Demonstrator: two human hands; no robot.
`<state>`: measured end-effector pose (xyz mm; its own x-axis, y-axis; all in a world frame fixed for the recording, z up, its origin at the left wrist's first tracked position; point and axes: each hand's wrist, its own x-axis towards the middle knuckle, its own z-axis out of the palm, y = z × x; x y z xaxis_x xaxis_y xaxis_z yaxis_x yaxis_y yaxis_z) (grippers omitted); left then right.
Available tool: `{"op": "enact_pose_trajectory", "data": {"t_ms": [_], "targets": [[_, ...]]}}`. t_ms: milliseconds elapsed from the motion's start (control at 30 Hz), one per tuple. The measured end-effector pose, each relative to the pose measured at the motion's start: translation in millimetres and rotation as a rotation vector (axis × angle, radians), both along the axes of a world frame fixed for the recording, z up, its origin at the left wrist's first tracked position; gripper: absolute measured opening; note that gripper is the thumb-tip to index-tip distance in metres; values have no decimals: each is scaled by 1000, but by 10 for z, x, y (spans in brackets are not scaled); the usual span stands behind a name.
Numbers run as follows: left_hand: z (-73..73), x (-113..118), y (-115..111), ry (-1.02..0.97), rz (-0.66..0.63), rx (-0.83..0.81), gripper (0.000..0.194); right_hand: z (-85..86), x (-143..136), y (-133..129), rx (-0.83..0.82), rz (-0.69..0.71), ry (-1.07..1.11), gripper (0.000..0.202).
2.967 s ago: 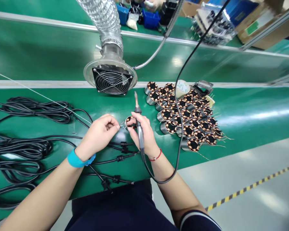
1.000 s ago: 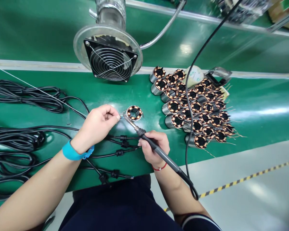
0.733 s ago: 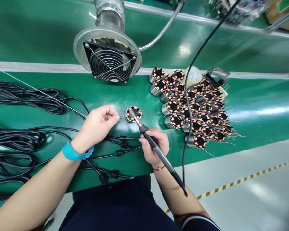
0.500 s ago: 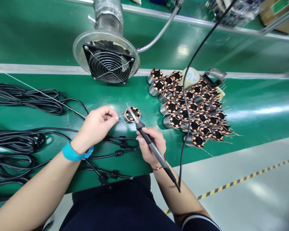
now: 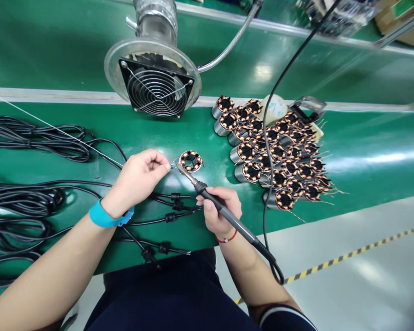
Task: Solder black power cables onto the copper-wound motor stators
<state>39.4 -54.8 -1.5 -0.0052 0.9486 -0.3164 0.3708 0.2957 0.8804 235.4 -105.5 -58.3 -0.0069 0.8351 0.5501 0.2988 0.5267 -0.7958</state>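
Note:
My left hand (image 5: 143, 177) pinches thin wires (image 5: 173, 165), one of them bluish, between thumb and fingertips. Just right of these fingertips stands a motor stator (image 5: 183, 159), a metal ring with copper windings. In a pen-like grip, my right hand (image 5: 222, 209) holds a soldering iron (image 5: 235, 224) with a dark grey handle. Its tip reaches the wires at the stator's left edge; whether it touches them is too small to tell. A thin pale strand (image 5: 55, 126) runs from the upper left to behind my left hand.
Several more stators (image 5: 244, 151) stand in rows at right, behind the iron's hanging cord (image 5: 267, 142). Coiled black cables (image 5: 31, 138) lie at left, their ends (image 5: 172, 218) below my hands. A fume extractor fan (image 5: 157, 89) hangs over the green bench (image 5: 365, 147).
The soldering iron's tip has moved left and down, from over the stator to the wires at its left edge. My left hand stays nearly still. The iron's cord now loops lower.

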Motion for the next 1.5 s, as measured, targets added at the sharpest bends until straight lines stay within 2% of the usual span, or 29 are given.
{"op": "enact_pose_trajectory", "data": {"t_ms": [267,433,600,800,900,1033,1133,1233,1367,1500], "targets": [[25,4,-7,-1,-4,-3,4,-2,1,-10,-22,7,5,21],[15,14,-3,-10,-5,-1,4,-27,0,3,-19,12,72,28],[10,8,-4,-24,2,-5,3,-3,-1,56,-27,41,13,32],[-1,-7,-5,-22,-15,11,2,218,-17,162,-182,153,-36,46],[-11,-12,-3,-22,-18,20,2,384,-42,261,-249,229,-59,40],[-21,-13,3,-25,-17,22,3,530,-104,399,-204,227,-201,31],[-20,-11,3,-40,-18,22,3,502,-165,450,-167,189,-282,39],[-20,-10,2,-50,-19,21,4,392,-212,446,-154,159,-328,48],[-41,-17,4,-58,-27,31,6,270,-238,417,-111,127,-344,49],[-64,-27,-2,-63,-26,26,9,233,-230,413,-83,135,-354,47]]}}
